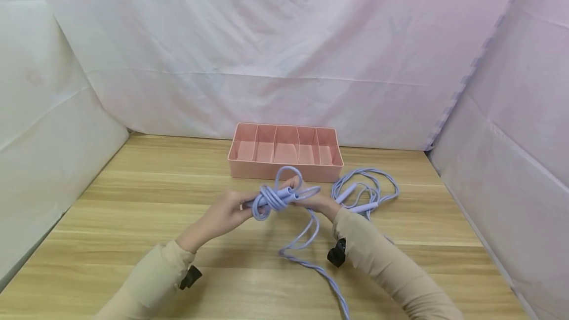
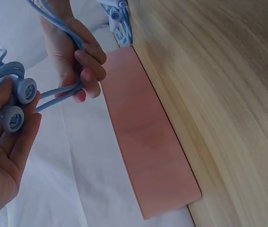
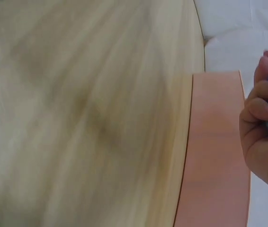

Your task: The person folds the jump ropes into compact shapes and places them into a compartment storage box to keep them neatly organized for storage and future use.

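Above the table, the left hand holds the two handles of a light-blue jump rope side by side, with cord wound in several turns around them. Seen in the left wrist view, the round handle ends stick out between thumb and fingers. The right hand grips the doubled cord just beside the bundle, its fingers curled round it. From there the loose, twisted cord hangs down toward the table's front. Only part of the right hand shows in the right wrist view.
A pink box with several compartments stands at the back of the wooden table. Right of it lies a second light-blue jump rope, loosely coiled. White cloth hangs behind and on both sides.
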Demonstrator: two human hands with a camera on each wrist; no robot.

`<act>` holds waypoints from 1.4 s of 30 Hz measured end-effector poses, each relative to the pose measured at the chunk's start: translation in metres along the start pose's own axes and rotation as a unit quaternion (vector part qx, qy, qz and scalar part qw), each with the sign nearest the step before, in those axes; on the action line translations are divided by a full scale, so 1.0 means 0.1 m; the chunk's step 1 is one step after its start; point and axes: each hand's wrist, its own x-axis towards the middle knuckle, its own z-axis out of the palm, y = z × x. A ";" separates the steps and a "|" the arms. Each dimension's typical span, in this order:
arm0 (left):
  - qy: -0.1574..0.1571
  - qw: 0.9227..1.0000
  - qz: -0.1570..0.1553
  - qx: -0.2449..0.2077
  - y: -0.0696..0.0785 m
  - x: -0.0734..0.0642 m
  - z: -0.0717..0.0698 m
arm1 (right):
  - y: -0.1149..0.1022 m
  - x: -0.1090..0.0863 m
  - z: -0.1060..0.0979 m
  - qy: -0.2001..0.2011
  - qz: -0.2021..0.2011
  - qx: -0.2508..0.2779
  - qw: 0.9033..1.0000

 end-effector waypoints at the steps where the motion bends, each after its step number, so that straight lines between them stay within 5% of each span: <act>1: 0.009 1.000 -0.006 0.003 -0.01 0.00 -0.01 | 0.01 0.00 0.04 0.014 0.014 -0.003 1.000; 8: 0.068 0.995 -0.033 0.059 -0.04 -0.01 -0.07 | 0.03 0.02 0.33 0.052 0.061 0.008 0.997; 15: 0.077 0.992 -0.074 0.070 -0.09 -0.05 -0.11 | 0.04 0.01 0.46 0.093 0.076 0.043 0.992; 23: 0.084 0.986 -0.110 0.092 -0.18 -0.10 -0.14 | 0.01 -0.04 0.53 0.085 0.066 0.011 0.994; 35: 0.135 0.971 -0.134 0.143 -0.27 -0.15 -0.22 | -0.15 -0.17 0.59 0.067 0.076 -0.023 0.995; 42: 0.173 0.962 -0.113 0.180 -0.35 -0.18 -0.27 | -0.22 -0.25 0.60 0.024 0.089 -0.039 0.995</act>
